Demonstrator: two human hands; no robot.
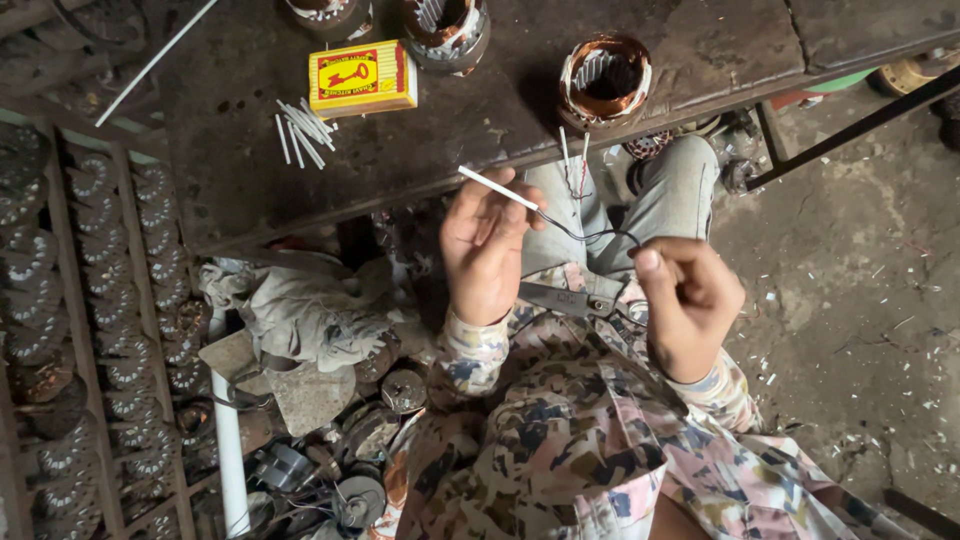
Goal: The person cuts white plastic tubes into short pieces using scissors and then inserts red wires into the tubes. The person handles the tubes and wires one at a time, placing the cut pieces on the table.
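White sleeving tube (497, 187) sits mid-frame in my head view, pinched in my left hand (485, 250); a thin dark wire (585, 236) runs from it to my right hand (690, 300), pinching its other end. Pliers (565, 298) rest on my lap below; a copper-wound stator (603, 78) stands on the bench (250, 170) above.
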